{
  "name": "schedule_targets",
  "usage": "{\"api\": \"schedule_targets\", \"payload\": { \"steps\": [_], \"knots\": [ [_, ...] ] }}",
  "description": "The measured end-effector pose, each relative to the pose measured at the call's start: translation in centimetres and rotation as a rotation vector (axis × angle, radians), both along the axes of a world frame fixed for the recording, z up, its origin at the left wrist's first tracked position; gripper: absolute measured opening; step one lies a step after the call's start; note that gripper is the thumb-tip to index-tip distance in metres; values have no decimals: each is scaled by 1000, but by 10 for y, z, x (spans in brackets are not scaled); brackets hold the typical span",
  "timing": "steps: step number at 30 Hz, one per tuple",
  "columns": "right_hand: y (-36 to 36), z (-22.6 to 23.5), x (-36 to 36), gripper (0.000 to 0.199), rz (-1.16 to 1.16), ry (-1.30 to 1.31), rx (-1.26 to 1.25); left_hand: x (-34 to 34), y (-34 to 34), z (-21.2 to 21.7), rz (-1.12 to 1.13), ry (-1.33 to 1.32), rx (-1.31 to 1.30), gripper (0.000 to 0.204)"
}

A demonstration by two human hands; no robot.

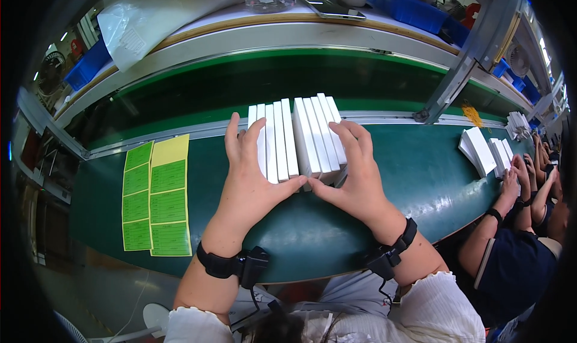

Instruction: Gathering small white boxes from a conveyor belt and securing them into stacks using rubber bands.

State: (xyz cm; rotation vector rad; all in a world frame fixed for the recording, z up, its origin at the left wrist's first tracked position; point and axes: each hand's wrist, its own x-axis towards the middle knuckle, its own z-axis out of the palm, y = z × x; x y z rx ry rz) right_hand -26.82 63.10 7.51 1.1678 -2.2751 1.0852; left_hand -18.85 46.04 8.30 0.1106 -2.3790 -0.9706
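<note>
Two side-by-side groups of slim white boxes stand on edge on the green table, several in each. My left hand is closed round the left group of white boxes, fingers along its outer side and thumb across the near end. Around the right group of white boxes, my right hand is closed in the same way. My two thumbs meet at the near ends, where the groups adjoin. Each wrist wears a black strap with a small device.
Sheets of green labels lie at the left of the green table. Farther right, co-workers' hands handle more white boxes. Behind runs a metal rail, with a shelf above holding a plastic bag, a tablet and blue bins. A metal post rises at right.
</note>
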Motion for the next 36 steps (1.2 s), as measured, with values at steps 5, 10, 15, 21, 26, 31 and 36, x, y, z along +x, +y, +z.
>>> {"api": "schedule_targets", "payload": {
  "steps": [5,10,15,21,26,31,36],
  "knots": [
    [-1,-1,0,79,11,1,2,1,-2,-1,14,1,-22,89],
    [-1,-1,0,80,4,-20,-13,-1,-1,-5,29,59,-25,82],
    [1,-2,0,80,8,-27,-21,-1,-1,-5,17,68,-30,79],
    [1,-1,-1,81,9,-1,-20,-1,1,-2,6,49,3,78],
    [-2,-2,-1,80,13,-5,-32,-2,-3,-4,11,37,0,78],
    [-1,0,2,75,1,-18,-4,-1,-4,-3,-15,36,54,78],
    [0,-1,1,70,17,34,-12,0,-4,-3,0,59,1,78]
  ]
}}
